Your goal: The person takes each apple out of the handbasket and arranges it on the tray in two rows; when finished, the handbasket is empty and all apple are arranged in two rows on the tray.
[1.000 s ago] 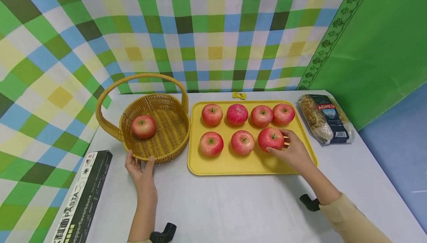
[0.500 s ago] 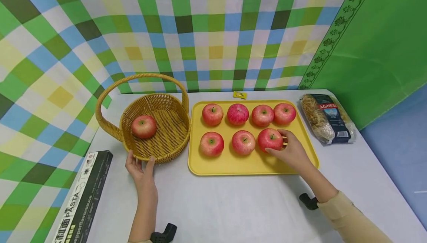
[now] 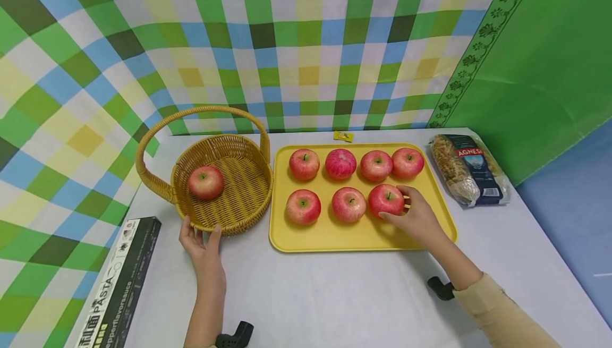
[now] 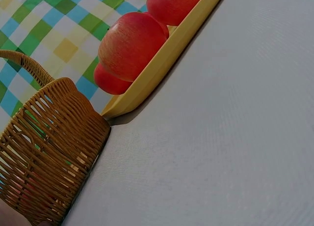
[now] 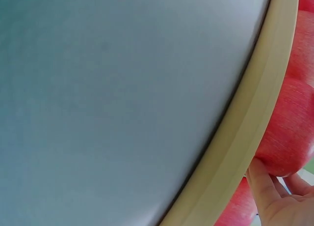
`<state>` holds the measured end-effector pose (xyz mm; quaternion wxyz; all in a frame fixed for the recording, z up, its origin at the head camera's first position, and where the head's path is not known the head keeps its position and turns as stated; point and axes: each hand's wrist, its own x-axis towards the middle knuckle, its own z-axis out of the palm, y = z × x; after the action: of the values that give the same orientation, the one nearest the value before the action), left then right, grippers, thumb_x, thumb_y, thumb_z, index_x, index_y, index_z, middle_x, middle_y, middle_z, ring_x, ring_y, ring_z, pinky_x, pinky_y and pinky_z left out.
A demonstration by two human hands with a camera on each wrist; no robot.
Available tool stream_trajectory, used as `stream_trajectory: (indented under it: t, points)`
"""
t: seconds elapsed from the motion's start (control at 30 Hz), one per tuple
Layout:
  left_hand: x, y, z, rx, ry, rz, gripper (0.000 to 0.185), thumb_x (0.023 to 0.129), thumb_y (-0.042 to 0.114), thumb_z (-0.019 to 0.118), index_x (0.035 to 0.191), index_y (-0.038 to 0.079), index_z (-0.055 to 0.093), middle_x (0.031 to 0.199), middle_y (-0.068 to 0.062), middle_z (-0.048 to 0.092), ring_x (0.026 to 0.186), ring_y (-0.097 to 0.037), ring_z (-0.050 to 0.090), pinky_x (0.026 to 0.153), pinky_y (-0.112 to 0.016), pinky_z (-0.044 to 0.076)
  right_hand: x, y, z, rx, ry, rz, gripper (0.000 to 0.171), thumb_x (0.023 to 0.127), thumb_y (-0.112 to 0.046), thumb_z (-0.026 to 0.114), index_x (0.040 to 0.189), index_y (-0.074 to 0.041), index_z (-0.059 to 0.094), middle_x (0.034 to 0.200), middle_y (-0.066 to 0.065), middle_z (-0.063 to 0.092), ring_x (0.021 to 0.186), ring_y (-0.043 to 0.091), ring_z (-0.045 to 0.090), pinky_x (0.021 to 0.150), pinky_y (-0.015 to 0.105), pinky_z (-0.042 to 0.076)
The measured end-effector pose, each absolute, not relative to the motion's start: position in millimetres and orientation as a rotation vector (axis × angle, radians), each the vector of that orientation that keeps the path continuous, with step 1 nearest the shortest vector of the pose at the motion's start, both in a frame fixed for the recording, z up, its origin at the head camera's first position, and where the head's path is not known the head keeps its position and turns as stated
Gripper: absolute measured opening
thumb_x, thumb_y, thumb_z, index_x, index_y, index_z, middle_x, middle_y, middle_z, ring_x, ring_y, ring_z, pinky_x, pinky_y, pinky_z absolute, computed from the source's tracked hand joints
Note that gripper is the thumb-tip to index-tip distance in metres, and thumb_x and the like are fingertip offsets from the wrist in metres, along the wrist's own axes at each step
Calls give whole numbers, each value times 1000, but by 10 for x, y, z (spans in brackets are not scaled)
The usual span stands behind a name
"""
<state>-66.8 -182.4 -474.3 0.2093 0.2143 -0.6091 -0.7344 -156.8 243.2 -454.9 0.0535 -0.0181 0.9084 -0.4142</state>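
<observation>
My left hand [image 3: 203, 252] is at the front of a round wicker basket [image 3: 246, 188], holding it with fingers and thumb at the rim. One red apple [image 3: 206, 182] lies in the left part of the basket. On the yellow tray [image 3: 330, 242], my right hand [image 3: 417, 216] grips a red apple [image 3: 385, 199], thumb in front and fingers on its right side. This apple is at the right end of the front row, beside another apple [image 3: 348, 204]. In the right wrist view, fingers [image 5: 262, 186] touch the gripped apple [image 5: 289, 132] just inside the tray rim.
Several more apples [image 3: 304, 164] sit in the tray's back row, and one [image 3: 303, 207] at its front left. A pasta bag [image 3: 468, 170] lies right of the tray, a small yellow packet [image 3: 343, 136] behind it. A long pasta box [image 3: 119, 284] lies at left.
The apple in my right hand has shifted slightly left and looks a little lower, closer to the neighbouring apple. My left hand has stayed at the basket.
</observation>
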Motion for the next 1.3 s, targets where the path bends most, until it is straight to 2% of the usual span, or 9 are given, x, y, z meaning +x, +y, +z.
stream_trajectory:
  t: [0.47,0.97,1.3]
  points:
    - [-679,-1822,-4749,600,-1681,-2053,71,97,11,58,148,27,11,157,4,4,145,-15,3,117,-33,11,-1566,2428,-4571,-85,2764,-1266,88,79,-38,79,140,4,32,131,22,43,117,36,46,96,52,45]
    - [-677,-1828,-4753,607,-1673,-2065,72,97,9,57,149,26,10,157,4,3,145,-16,2,117,-33,11,-1555,2411,-4506,-83,2764,-1197,92,80,-44,77,142,6,29,133,25,41,117,38,46,98,53,44]
    - [-672,-1818,-4736,619,-1685,-2057,71,97,11,57,148,27,10,157,5,2,145,-15,1,117,-33,12,-1545,2434,-4266,-42,2767,-1222,94,82,-43,75,146,4,25,143,26,33,125,43,41,100,55,40]
